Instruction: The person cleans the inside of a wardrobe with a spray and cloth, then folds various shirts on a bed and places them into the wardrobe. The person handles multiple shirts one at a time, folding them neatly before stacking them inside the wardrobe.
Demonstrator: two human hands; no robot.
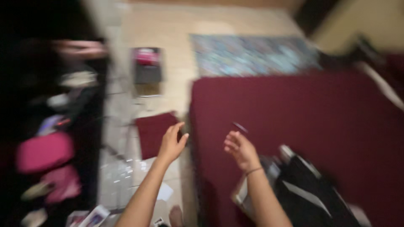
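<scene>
The whole view is blurred by motion. My left hand [171, 143] is raised with fingers apart over the gap between a dark red square mat [152, 133] on the floor and the edge of a dark red bed cover [303, 126]. It holds nothing. My right hand [239, 149] hovers over the bed cover with fingers loosely curled and a thin band at the wrist. A small dark object [240, 127] shows just above its fingertips; I cannot tell whether it is held.
A black bag with pale straps [307, 189] lies on the bed near my right forearm. A patterned blue rug [252, 54] covers the tiled floor beyond. A dark box with something pink [147, 67] stands on the floor. Dark shelves with pink bags [46, 151] fill the left.
</scene>
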